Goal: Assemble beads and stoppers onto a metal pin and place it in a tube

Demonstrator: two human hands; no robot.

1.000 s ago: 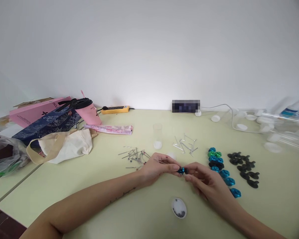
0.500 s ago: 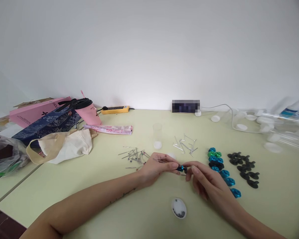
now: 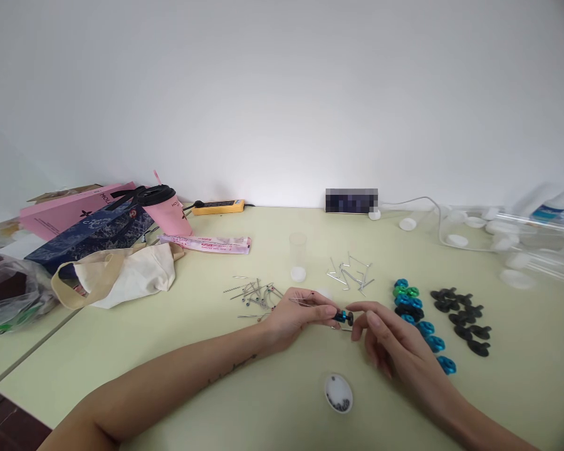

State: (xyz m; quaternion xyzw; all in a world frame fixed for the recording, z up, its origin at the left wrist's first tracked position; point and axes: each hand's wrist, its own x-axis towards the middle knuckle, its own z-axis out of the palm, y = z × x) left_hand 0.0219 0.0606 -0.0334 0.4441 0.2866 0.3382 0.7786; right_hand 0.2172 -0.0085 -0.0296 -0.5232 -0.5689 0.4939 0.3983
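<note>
My left hand [image 3: 301, 316] is closed, pinching a small blue and black part [image 3: 343, 317] between thumb and fingertips. Thin metal pins [image 3: 303, 302] also lie across its fingers, one with a small red bead end. Just right of the part hovers my right hand [image 3: 392, 341], fingers loosely bent and apart, with nothing visible in them. Beyond it lie blue, green and black knob-like pieces [image 3: 424, 327] in a loose column. Several black pieces with tabs [image 3: 461, 317] are farther right. A small white dish [image 3: 338, 393] with tiny dark metal bits sits in front.
Loose beaded pins [image 3: 254, 293] lie left of my hands, bent metal rods [image 3: 350, 274] behind them. A clear tube [image 3: 297, 257] stands on the table. Farther back are a pink cup [image 3: 169, 216], cloth bag [image 3: 126, 275], yellow power strip [image 3: 219, 207] and clear tubes with white caps [image 3: 517, 279].
My right fingertips have drawn slightly away from the blue and black part, showing more of its black end. My left hand keeps its hold, nearly still.
</note>
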